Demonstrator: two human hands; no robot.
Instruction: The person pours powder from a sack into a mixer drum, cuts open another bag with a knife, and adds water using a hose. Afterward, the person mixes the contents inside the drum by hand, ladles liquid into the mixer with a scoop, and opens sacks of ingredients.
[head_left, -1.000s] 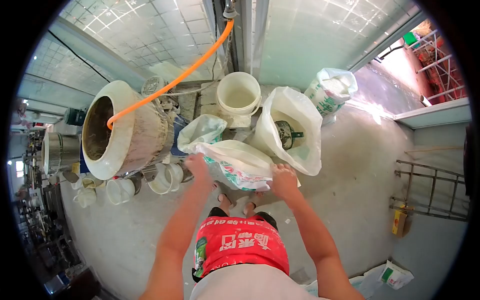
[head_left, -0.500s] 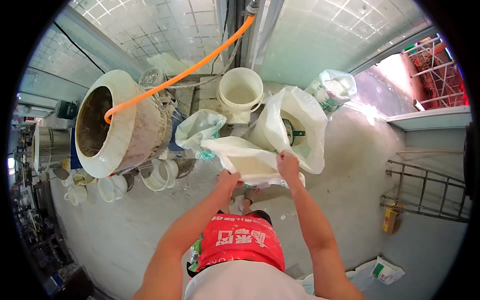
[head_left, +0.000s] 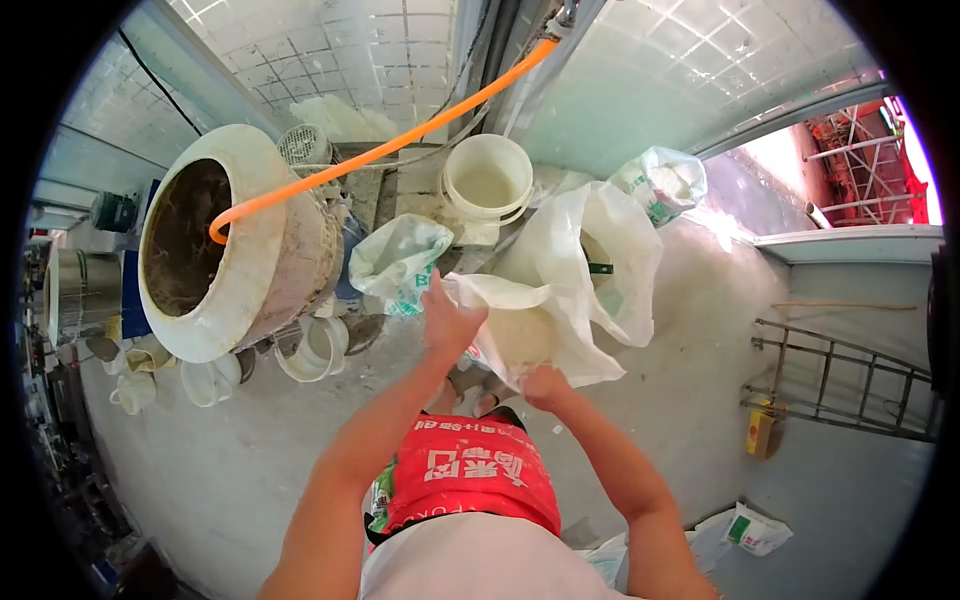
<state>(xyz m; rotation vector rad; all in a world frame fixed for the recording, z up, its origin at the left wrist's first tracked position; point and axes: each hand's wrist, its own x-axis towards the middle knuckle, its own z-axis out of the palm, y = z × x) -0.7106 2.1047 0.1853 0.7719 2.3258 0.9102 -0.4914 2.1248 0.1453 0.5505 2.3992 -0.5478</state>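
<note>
An open white sack (head_left: 585,340) with pale material inside is in front of my body, its mouth spread wide. My left hand (head_left: 451,315) grips the sack's left rim, beside a smaller white-and-green bag (head_left: 398,262). Closed on the near rim is my right hand (head_left: 545,385). Just beyond, a large white bag (head_left: 640,260) stands open with a dark green-handled object (head_left: 600,268) partly visible in it. A white bucket (head_left: 487,178) stands behind the sacks.
At the left a tilted mixer drum (head_left: 285,250) has an orange hose (head_left: 400,143) running into its mouth. Several buckets (head_left: 318,350) sit below it. Another filled sack (head_left: 663,183) stands at the back right. A metal rack (head_left: 840,385) leans at the right wall.
The sack's mouth has been pulled wider open. My left hand went up to its left rim, while my right hand came down and left to the near rim. The view has shifted slightly.
</note>
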